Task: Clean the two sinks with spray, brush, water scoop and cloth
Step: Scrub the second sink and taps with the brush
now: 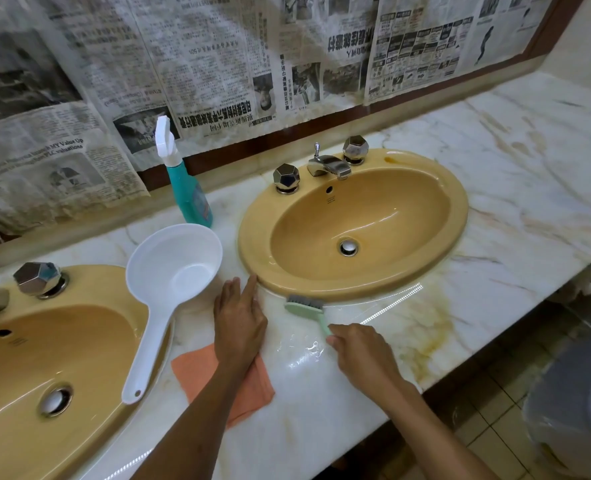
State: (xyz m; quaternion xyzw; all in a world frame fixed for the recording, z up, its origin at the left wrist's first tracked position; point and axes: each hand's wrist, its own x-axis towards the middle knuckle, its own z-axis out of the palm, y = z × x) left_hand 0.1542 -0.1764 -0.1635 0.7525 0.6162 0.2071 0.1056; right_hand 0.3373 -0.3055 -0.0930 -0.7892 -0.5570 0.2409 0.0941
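Note:
Two mustard-yellow sinks are set in a marble counter: the right sink (408, 282) ahead of me and the left sink (89, 285) at the lower left. My right hand (359, 348) grips the handle of a pale green brush (304, 306), whose bristles touch the right sink's front rim. My left hand (240, 317) rests flat on the counter with straight fingers, the fingertips at the right sink's left rim. A white water scoop (169, 271) lies between the sinks, its handle over the left sink's edge. An orange cloth (197, 375) lies under my left forearm. A teal spray bottle (190, 192) stands behind the scoop.
Newspaper sheets (200, 64) cover the wall behind the counter. Each sink has faceted chrome knobs (286, 178) and the right one a chrome tap (328, 166). The marble counter (512, 202) is wet near the brush and stained yellow to the right. A white bin (571, 410) stands on the floor at the lower right.

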